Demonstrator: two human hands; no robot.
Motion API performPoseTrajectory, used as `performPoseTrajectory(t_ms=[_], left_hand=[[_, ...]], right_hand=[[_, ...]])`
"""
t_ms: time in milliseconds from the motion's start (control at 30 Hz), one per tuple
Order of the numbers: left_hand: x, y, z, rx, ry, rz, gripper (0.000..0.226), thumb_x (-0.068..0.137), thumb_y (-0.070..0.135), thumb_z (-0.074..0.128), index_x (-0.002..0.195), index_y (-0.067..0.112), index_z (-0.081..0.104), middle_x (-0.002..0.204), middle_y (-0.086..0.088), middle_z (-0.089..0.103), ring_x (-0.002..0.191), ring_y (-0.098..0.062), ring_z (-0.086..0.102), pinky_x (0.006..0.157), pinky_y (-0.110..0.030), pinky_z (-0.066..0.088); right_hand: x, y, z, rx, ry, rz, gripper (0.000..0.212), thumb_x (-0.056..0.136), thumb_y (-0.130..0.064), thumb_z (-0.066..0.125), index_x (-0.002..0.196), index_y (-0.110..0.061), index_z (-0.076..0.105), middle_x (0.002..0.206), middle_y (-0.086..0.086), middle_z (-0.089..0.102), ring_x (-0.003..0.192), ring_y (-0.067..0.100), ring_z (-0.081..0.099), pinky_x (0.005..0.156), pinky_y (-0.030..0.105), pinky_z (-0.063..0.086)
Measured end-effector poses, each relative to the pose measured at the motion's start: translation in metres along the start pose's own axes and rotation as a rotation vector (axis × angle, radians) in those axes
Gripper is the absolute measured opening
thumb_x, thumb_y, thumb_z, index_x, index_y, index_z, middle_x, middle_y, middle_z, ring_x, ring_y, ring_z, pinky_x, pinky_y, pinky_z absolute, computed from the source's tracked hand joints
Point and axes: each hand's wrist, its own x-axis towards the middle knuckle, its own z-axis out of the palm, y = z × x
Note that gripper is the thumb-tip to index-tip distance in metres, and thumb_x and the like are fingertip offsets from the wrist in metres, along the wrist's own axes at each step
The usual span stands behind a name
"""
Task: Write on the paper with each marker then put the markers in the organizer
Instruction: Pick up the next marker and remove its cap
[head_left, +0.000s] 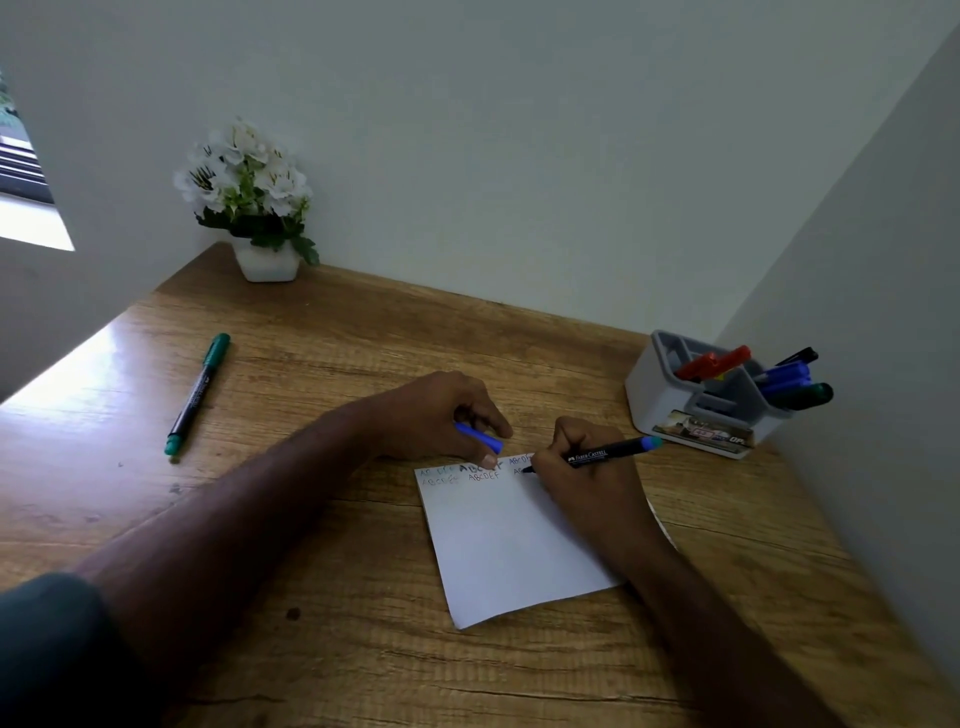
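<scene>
Marker in use: a slim black plastic marker with a blue end (602, 455), tip touching the top right of the white sheet of paper (511, 545); light and stiff, probably smooth, best held low on the barrel near the tip.
Right hand (582, 467): fingers curled round that marker in a writing grip, resting on the paper.
Left hand (447, 415): fingers curled, pinching the blue cap (480, 437) and pressing the paper's top edge.
Paper: thin and floppy, likely to slide on the smooth wooden worktop (311, 364) unless pinned.
Spare marker: a black marker with green cap and end (197, 395), lying capped, well apart to the left.
Organizer: a grey and white plastic desk organizer (670, 400) near the right wall, already holding red, blue and green markers; their ends stick out and crowd the slots.
Also there: white flowers in a white pot (249, 208) at the back.
</scene>
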Motion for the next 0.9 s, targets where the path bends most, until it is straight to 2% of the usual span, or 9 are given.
performPoseTrajectory(t_ms=[300, 500, 667, 800, 900], left_hand=[[-0.0001, 0.0003, -0.0006, 0.006, -0.006, 0.001, 0.038, 0.078, 0.036, 0.079, 0.114, 0.030, 0.070, 0.104, 0.008, 0.062, 0.097, -0.006, 0.054, 0.078, -0.019, 0.043], [0.0006, -0.0009, -0.0004, -0.009, -0.002, 0.005, 0.038, 0.077, 0.036, 0.079, 0.113, 0.030, 0.070, 0.104, 0.007, 0.064, 0.097, -0.006, 0.056, 0.080, -0.021, 0.045], [0.0005, -0.0003, -0.0005, -0.016, 0.000, 0.001, 0.037, 0.077, 0.035, 0.079, 0.113, 0.029, 0.071, 0.104, 0.007, 0.063, 0.097, -0.005, 0.056, 0.080, -0.020, 0.045], [0.0003, 0.0005, -0.0007, -0.013, -0.004, 0.005, 0.038, 0.078, 0.035, 0.079, 0.114, 0.029, 0.070, 0.104, 0.008, 0.063, 0.096, -0.004, 0.056, 0.079, -0.018, 0.044], [0.0002, 0.0005, -0.0008, -0.005, -0.009, -0.001, 0.038, 0.078, 0.036, 0.078, 0.115, 0.029, 0.070, 0.104, 0.008, 0.063, 0.097, -0.005, 0.055, 0.081, -0.021, 0.045]], right_hand=[[-0.0004, 0.0005, 0.0003, 0.006, 0.004, -0.017, 0.043, 0.077, 0.006, 0.062, 0.051, -0.019, 0.040, 0.049, -0.011, 0.044, 0.050, 0.002, 0.040, 0.048, 0.014, 0.032], [0.0008, 0.0036, -0.0011, 0.024, 0.072, -0.021, 0.037, 0.076, 0.007, 0.064, 0.052, -0.012, 0.044, 0.052, -0.006, 0.047, 0.052, 0.005, 0.044, 0.051, 0.019, 0.036], [0.0008, 0.0029, 0.0003, 0.011, 0.060, -0.017, 0.038, 0.077, 0.006, 0.064, 0.052, -0.014, 0.042, 0.052, -0.005, 0.046, 0.052, 0.006, 0.043, 0.050, 0.019, 0.035], [0.0001, 0.0034, 0.0003, -0.011, 0.045, -0.004, 0.032, 0.078, 0.003, 0.064, 0.054, -0.006, 0.043, 0.053, 0.000, 0.046, 0.052, 0.007, 0.042, 0.049, 0.021, 0.035], [-0.0005, 0.0050, 0.0001, -0.007, 0.047, 0.008, 0.032, 0.077, 0.003, 0.064, 0.056, 0.000, 0.041, 0.054, 0.001, 0.045, 0.053, 0.009, 0.041, 0.049, 0.025, 0.035]])
